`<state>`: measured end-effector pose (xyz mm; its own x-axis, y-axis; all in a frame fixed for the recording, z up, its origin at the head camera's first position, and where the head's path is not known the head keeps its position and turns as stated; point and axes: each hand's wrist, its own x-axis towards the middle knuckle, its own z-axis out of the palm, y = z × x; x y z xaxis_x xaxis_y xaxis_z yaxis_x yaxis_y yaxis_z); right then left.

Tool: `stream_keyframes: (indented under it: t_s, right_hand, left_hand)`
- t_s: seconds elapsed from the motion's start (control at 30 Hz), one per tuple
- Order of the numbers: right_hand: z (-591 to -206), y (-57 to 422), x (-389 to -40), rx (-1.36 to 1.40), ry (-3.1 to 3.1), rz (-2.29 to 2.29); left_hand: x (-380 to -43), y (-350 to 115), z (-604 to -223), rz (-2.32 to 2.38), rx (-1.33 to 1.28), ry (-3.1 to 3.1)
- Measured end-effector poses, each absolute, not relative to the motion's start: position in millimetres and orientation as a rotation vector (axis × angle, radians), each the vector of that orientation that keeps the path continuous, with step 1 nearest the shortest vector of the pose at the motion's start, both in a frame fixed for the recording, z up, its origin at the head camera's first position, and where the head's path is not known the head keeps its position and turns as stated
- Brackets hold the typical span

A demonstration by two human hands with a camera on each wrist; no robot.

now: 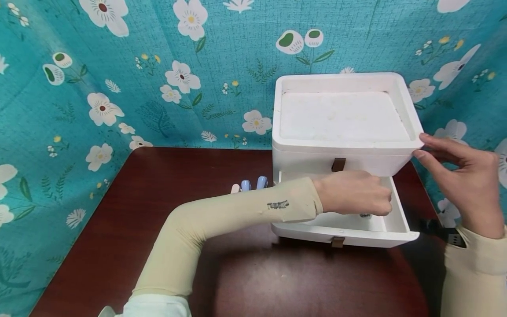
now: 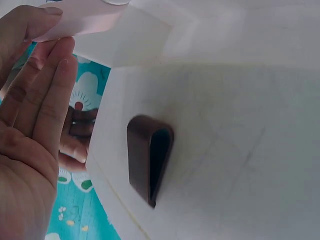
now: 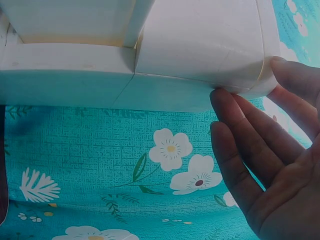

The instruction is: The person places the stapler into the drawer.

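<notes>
My left hand (image 1: 354,193) is inside the pulled-out lower drawer (image 1: 398,207) of a white cabinet (image 1: 342,119). In the left wrist view it pinches a smooth pale pink object (image 2: 92,20) between thumb and fingers; a rounded, paler end shows at the top edge, and its exact kind is unclear. Below that hand in the head view, a small shiny piece (image 1: 365,215) shows near the drawer floor. My right hand (image 1: 467,180) touches the cabinet's front right upper corner, thumb at the front and fairly straight fingers along the side.
Two light blue rounded ends (image 1: 262,182) and a pale pink one (image 1: 235,188) stick out behind my left forearm on the dark red table (image 1: 178,176). Brown tabs (image 1: 338,164) mark the drawer fronts. A flowered teal cloth (image 1: 222,88) hangs behind.
</notes>
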<state>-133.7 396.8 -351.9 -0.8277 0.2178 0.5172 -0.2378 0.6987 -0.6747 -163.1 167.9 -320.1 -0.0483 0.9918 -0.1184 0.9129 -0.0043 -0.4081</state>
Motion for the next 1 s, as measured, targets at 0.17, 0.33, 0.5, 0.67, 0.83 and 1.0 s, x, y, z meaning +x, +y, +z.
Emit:
stream_keyframes:
  t_s: [0.17, 0.33, 0.5, 0.67, 0.83, 1.0]
  right_hand:
    - [-351.7, 395.9, -133.9, 0.000, -2.335, 1.038]
    - [-351.8, 396.5, -134.1, -0.006, -2.339, 1.027]
    - [-351.8, 397.0, -134.0, -0.001, -2.337, 1.020]
    - [-350.7, 396.9, -133.7, 0.004, -2.337, 1.019]
    - [-350.5, 396.4, -133.8, 0.008, -2.335, 1.016]
    - [-351.0, 397.3, -133.8, 0.007, -2.337, 1.010]
  left_hand:
    - [-164.1, 171.0, -326.8, 0.585, -2.017, -2.048]
    - [-165.4, 172.6, -330.7, 0.587, -2.039, -2.041]
    - [-166.4, 174.6, -333.2, 0.588, -2.052, -2.038]
    - [-166.3, 175.3, -335.3, 0.598, -2.045, -2.027]
    - [-166.2, 175.6, -338.6, 0.595, -2.039, -2.007]
    - [-166.3, 177.5, -339.4, 0.616, -2.048, -2.042]
